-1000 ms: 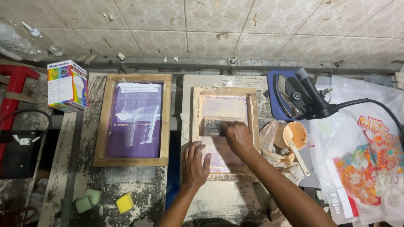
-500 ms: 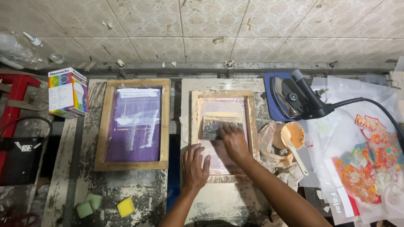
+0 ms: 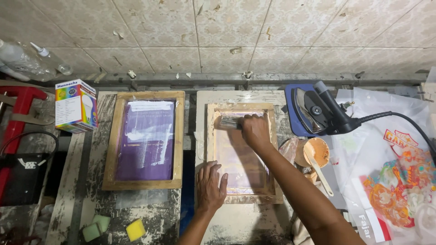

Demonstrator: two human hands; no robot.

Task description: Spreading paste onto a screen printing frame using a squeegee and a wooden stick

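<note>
On the surface (image 3: 236, 224) the frame (image 3: 213, 149) lies at centre — the left hand (image 3: 211, 186) flat on its seven-o'clock corner, the right hand (image 3: 255, 130) clenched on the squeegee (image 3: 229, 122) at twelve o'clock — so the pull looks barely begun, most mesh unswept.

Right hand (image 3: 255, 130) covers the squeegee (image 3: 230, 122) handle; only its left end shows, blurred. Right forearm hides the lower right corner of the small screen frame (image 3: 212, 149) and part of the mesh. Both arms cut off at bottom edge. Printed plastic sheet (image 3: 399, 181) and black cable (image 3: 408, 120) run off right edge. Red stand (image 3: 18, 113) and black bag (image 3: 22, 177) cut at left edge. Upper left: clear bottle (image 3: 18, 59), too blurred to tell contents.
</note>
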